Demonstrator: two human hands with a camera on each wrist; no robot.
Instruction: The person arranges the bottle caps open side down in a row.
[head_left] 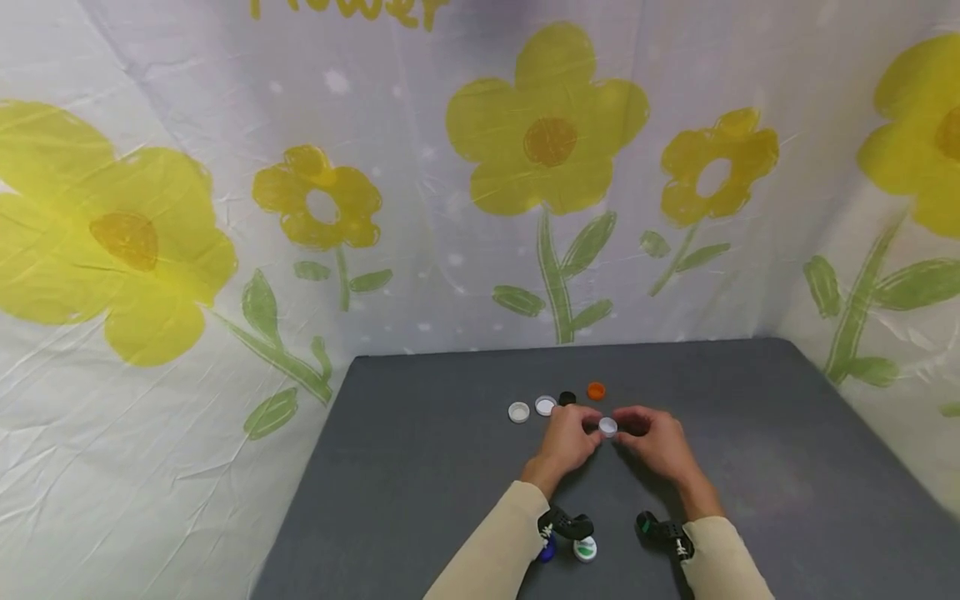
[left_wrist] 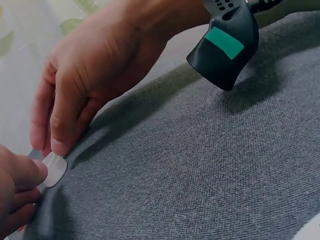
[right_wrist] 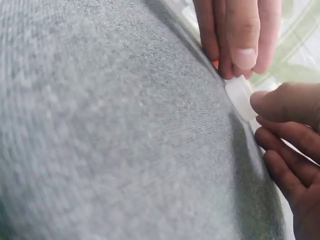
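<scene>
A small white bottle cap (head_left: 608,427) is held between both hands, its hollow side facing the head camera. My left hand (head_left: 567,439) grips its left edge with thumb and forefinger; the left thumb (left_wrist: 36,172) presses the cap's wall in the left wrist view. From the other side, my right hand (head_left: 663,446) pinches the right edge, and the right thumb (right_wrist: 262,102) lies against the wall in the right wrist view. Whether the cap touches the table cannot be told. The other fingers are partly hidden.
Beyond the left hand, a row holds an off-white cap (head_left: 518,412), a white cap (head_left: 545,406), a partly covered black cap (head_left: 567,397) and an orange cap (head_left: 596,391). Near the left forearm lie a blue cap (head_left: 549,547) and a white-and-green cap (head_left: 585,549) on the grey table (head_left: 405,467).
</scene>
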